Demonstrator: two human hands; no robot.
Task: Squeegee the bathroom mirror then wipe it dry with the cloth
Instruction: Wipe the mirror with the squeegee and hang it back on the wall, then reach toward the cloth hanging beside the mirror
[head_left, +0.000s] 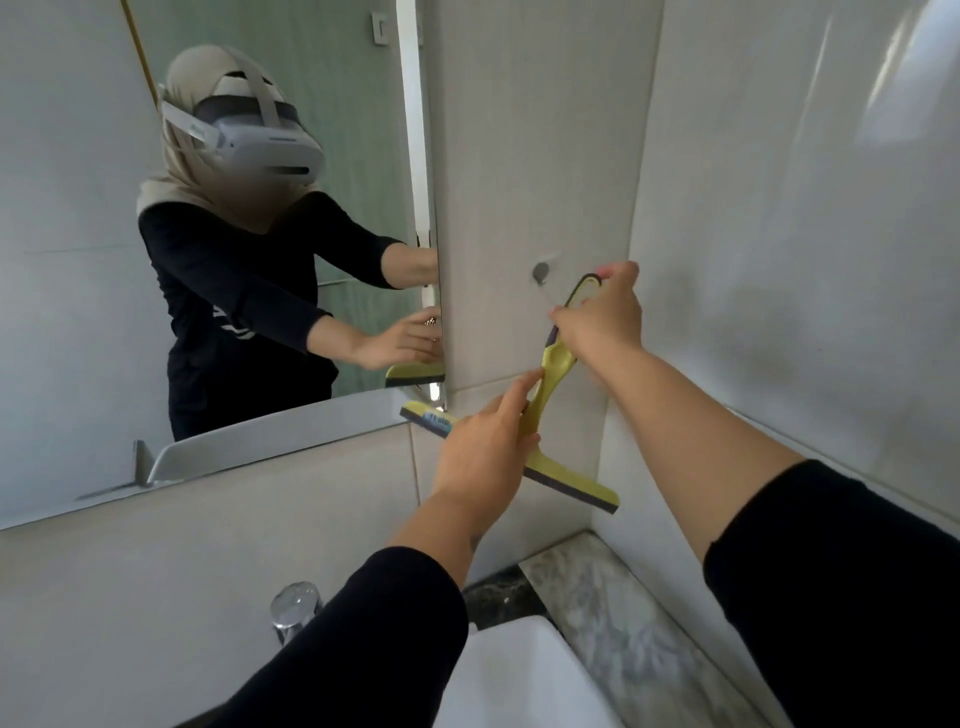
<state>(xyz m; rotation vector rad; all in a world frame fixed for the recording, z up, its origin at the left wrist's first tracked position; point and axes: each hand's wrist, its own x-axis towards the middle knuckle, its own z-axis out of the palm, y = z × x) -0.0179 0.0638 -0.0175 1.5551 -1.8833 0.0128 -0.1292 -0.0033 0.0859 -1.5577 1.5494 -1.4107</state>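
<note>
1. The right hand is closed around the upper, dark-edged part of the squeegee handle, fingers wrapped tight, with the handle's loop end poking out above the knuckles.
2. The left hand is only partly closed: its fingers reach up along the yellow neck of the handle and touch it, while the palm sits over the middle of the blade bar. It steadies the tool and does not clamp it.
3. The squeegee hangs tilted, handle up and to the right, blade low. The blade's left end lies just beside the lower right corner of the mirror; its right end sticks out in front of the tiled wall. Whether the rubber edge touches glass cannot be told.
4. A small grey hook sits on the tile, near the handle's loop.
5. No cloth shows anywhere in view.
6. Nearer, below the arms, are the chrome tap, the white basin and a marbled ledge at the right.
7. Judgement: this looks like the squeegee step, either taking the tool up or hanging it on the hook; which one cannot be settled from here.
8. If starting, the next move calls for carrying the blade left onto the glass, flat and pressed evenly.
</note>
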